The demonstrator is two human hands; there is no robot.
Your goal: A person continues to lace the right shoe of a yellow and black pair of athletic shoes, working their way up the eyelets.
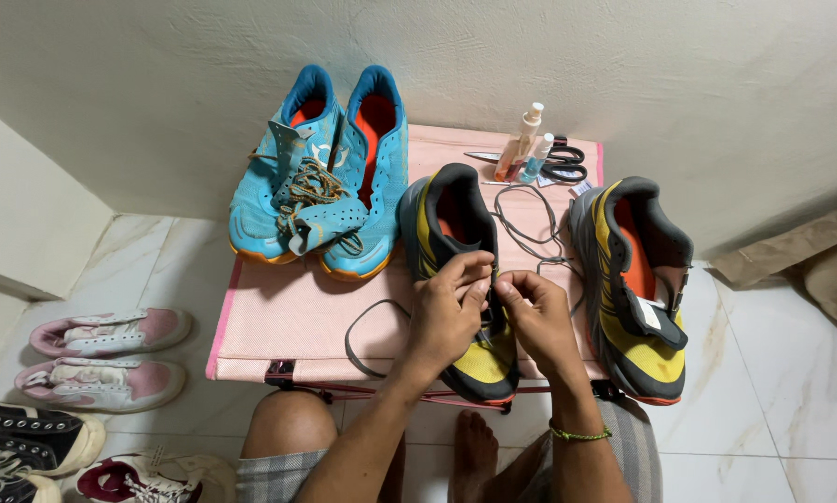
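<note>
Bare knees (288, 424) nearest, left hand (451, 312) and right hand (535, 317) both pinching a grey lace (521, 228) over a yellow shoe (455, 279), on pink table (279, 317), blue shoes (320, 172) behind.

A grey-and-yellow shoe (460, 279) lies toe-down on the pink table, at six o'clock. Its grey lace (528, 224) trails loose toward one o'clock.
</note>
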